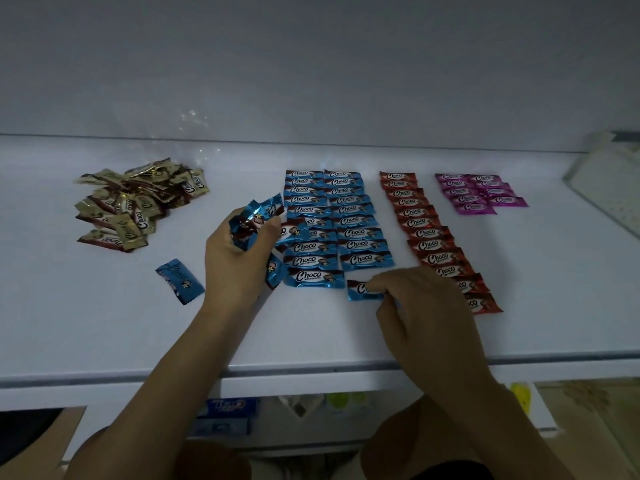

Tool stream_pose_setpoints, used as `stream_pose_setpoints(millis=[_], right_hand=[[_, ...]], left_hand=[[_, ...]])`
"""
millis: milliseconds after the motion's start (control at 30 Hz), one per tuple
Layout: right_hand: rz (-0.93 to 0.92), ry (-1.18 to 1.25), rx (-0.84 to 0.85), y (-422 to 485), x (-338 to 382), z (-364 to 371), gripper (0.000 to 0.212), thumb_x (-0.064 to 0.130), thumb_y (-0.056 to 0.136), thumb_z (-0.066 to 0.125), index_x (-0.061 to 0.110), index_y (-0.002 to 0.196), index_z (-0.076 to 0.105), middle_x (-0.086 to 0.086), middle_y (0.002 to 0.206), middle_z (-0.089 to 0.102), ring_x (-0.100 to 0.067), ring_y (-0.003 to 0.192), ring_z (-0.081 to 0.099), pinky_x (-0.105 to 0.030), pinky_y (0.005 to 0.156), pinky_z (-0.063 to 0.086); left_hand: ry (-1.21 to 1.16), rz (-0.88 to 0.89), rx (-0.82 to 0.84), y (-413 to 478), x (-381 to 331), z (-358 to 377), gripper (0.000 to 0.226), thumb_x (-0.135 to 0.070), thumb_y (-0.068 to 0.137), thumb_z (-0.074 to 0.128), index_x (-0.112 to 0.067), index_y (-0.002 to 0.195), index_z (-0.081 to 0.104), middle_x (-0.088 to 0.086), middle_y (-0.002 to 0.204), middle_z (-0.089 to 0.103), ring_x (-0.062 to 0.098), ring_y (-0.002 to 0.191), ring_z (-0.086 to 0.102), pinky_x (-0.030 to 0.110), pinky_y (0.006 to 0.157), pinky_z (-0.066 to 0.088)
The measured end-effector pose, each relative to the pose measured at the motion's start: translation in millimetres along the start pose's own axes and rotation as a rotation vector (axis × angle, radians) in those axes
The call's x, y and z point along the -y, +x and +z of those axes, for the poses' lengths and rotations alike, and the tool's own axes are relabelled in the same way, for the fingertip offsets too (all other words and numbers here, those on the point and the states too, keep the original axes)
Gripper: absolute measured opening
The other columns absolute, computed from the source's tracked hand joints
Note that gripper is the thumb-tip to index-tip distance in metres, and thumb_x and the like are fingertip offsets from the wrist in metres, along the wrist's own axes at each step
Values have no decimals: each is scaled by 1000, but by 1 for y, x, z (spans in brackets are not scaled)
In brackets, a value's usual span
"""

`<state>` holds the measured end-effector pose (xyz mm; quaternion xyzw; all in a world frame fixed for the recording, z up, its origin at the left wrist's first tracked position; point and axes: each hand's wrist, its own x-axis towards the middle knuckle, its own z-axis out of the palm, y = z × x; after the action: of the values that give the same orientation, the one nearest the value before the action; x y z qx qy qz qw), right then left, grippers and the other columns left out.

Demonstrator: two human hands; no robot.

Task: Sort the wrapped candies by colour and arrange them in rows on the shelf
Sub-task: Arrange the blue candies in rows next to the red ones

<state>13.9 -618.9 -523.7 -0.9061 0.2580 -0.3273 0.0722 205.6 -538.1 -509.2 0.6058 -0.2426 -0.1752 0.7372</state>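
On the white shelf (311, 334) lie two rows of blue candies (332, 220), one row of red candies (429, 233) and two short rows of purple candies (478, 194). A loose heap of gold candies (138, 202) sits at the left. My left hand (235, 258) grips a bunch of blue candies (256, 220) beside the blue rows. My right hand (419, 306) pinches a single blue candy (360, 292) at the near end of the right blue row. One stray blue candy (180, 280) lies alone to the left.
The shelf's front edge (311, 370) runs across below my hands. A pale basket-like object (609, 188) stands at the far right. Packaged goods (228, 414) show on a lower shelf. The back wall (311, 81) rises behind the candies.
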Motion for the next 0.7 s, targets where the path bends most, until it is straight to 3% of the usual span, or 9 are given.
stream_pose_setpoints(millis=[100,467,700], right_hand=[[5,4,3,-3,-2,6,32,19,83,41,10,93,69,-4,88,71,-22,78,67,-39,73,56],[24,55,-1,2,-9,16,36,16,84,38,6,100,68,-11,101,70,-27,93,66,-39,84,54],[-65,112,-27,3,19,20,31,18,83,42,12,100,66,-3,100,70,-19,94,62,-33,80,50]], left_hand=[[-17,1,12,0,0,0,10,-19,93,61,-28,93,61,-5,90,74,18,85,73,38,71,60],[-36,27,25,-2,-2,1,8,-16,93,60,-24,94,61,-4,91,73,16,84,72,27,65,59],[-40,27,20,-1,1,0,8,-19,93,60,-27,95,61,-6,91,73,17,87,72,37,72,61]])
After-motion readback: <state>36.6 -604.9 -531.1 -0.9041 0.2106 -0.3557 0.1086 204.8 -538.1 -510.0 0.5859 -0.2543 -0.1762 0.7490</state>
